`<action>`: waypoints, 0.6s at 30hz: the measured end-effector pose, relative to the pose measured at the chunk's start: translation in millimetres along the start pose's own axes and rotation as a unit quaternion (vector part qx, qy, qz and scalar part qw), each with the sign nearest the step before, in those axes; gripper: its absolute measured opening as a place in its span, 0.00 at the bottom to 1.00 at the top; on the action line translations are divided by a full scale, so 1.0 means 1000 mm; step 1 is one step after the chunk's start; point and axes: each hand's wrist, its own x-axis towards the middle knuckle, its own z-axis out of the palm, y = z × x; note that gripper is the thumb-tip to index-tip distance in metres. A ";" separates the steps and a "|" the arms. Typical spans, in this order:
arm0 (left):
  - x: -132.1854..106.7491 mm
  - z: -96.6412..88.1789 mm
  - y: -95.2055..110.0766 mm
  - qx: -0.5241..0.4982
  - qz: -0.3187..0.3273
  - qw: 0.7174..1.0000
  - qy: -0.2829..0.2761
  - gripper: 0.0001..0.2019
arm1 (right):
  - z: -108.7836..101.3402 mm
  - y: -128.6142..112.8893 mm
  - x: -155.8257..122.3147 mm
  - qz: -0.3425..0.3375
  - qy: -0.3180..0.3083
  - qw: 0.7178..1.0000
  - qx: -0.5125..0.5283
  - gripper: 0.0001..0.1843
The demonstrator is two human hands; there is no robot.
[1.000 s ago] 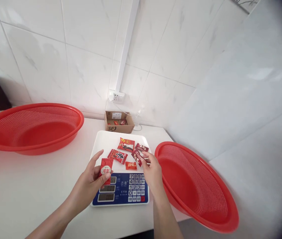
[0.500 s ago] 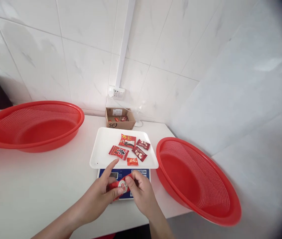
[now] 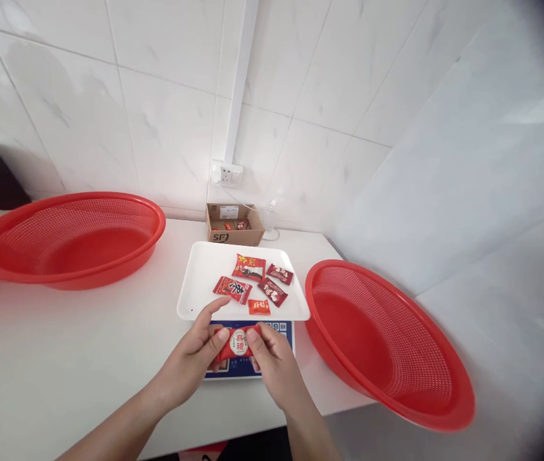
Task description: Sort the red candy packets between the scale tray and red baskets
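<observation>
Low centre of the frame, left hand (image 3: 193,358) and right hand (image 3: 272,358) are both pinching a red packet (image 3: 238,341) over the scale (image 3: 285,333). Above it, five packets are lying on the white tray (image 3: 199,282). Cardboard box (image 3: 234,226) is sitting further up.

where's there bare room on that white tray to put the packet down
The white tray is bare along its left side, left of the red packets, and along its far edge toward the cardboard box. Centre-right is crowded with five packets. Left hand and right hand hold a red packet over the scale's keypad.
</observation>
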 end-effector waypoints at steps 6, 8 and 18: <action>0.001 0.005 0.000 0.011 0.051 0.998 0.021 0.29 | 0.001 0.000 -0.001 -0.011 0.006 1.000 0.000 0.21; 0.001 0.005 -0.001 0.022 0.053 0.998 0.031 0.28 | 0.002 0.000 -0.001 -0.018 0.008 1.000 0.000 0.21; 0.005 0.001 -0.004 0.047 0.064 0.995 0.056 0.27 | 0.003 0.001 0.002 -0.016 0.030 0.999 -0.026 0.20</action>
